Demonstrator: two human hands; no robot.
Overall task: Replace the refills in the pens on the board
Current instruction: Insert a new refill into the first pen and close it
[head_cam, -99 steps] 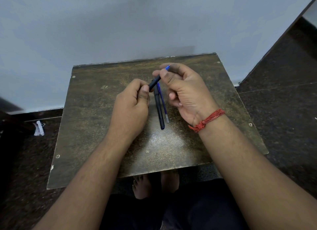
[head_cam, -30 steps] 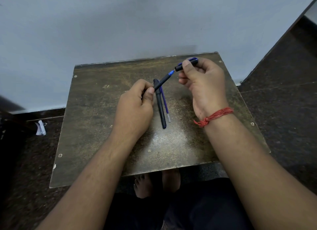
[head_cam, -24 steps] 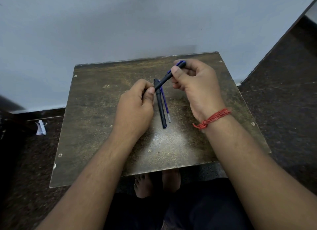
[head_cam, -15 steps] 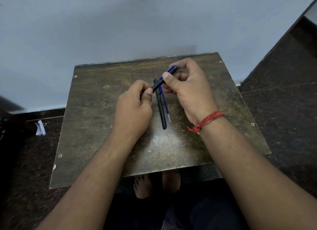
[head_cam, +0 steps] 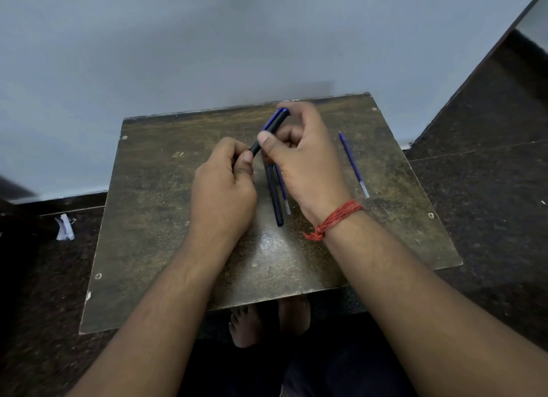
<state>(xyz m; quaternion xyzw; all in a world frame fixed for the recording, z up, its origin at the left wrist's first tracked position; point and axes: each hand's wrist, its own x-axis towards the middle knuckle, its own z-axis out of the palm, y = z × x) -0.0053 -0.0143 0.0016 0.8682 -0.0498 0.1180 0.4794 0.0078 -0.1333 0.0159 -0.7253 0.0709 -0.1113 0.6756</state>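
Pens are the matter in hand: one dark pen is held above the far middle of the board, slanting up and away toward the wall, with the left hand closed around its lower end and the right hand pinching its upper section between thumb and fingers. Both grips are narrow and firmly closed on that pen. A second black pen lies on the board between the two hands, and a blue refill lies just beside it on its right, partly hidden under the right hand. Another blue refill lies well apart, to the right of the right wrist, which bears a red thread band.

The held pen appears joined again along its length, so its refill is judged to be in place and its reassembly nearly done; whether the parts are fully tightened cannot be told. The pen on the board is judged still to be dealt with, with one loose refill presumably the fresh one and the other the spent one, though which is which cannot be told.

Compared with a second ago, the gap showing the blue refill tip between the two pen halves is closed, and the right hand is brought nearer the left.
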